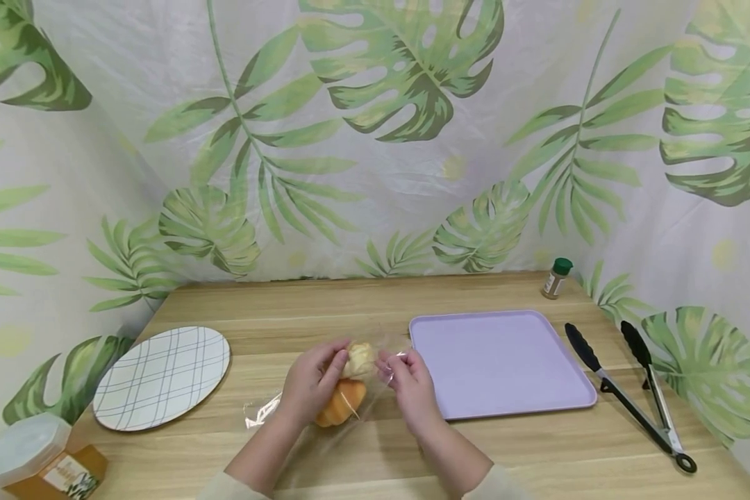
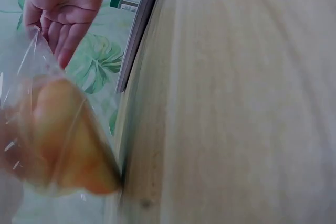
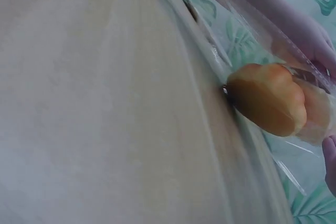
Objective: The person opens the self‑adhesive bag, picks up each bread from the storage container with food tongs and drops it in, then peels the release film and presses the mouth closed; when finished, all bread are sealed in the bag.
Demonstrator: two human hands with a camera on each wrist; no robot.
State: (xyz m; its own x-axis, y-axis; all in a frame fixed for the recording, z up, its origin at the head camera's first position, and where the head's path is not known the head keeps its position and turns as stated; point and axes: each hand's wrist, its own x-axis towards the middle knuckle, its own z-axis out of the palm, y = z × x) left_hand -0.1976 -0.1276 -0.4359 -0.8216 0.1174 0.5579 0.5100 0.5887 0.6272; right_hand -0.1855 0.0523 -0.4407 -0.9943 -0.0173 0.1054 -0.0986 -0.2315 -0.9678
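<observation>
A clear plastic bag (image 2: 38, 59) hangs between my two hands above the wooden table. Inside it are a golden, ridged bread roll (image 1: 342, 403) and, above that, a paler bread piece (image 1: 360, 361). My left hand (image 1: 315, 382) grips the bag beside the paler bread, its thumb against the bread's left side. With thumb and fingertips, my right hand (image 1: 414, 389) pinches the bag's edge on the other side. The ridged roll (image 3: 268, 98) shows through the film in the right wrist view, low over the tabletop. Part of the left hand's fingers is hidden there.
A lilac tray (image 1: 503, 364) lies right of my hands, with black-tipped tongs (image 1: 637, 410) beside it. Behind stands a green-capped spice jar (image 1: 557, 279). On the left are a checked oval plate (image 1: 162, 378) and a lidded amber container (image 1: 56, 465).
</observation>
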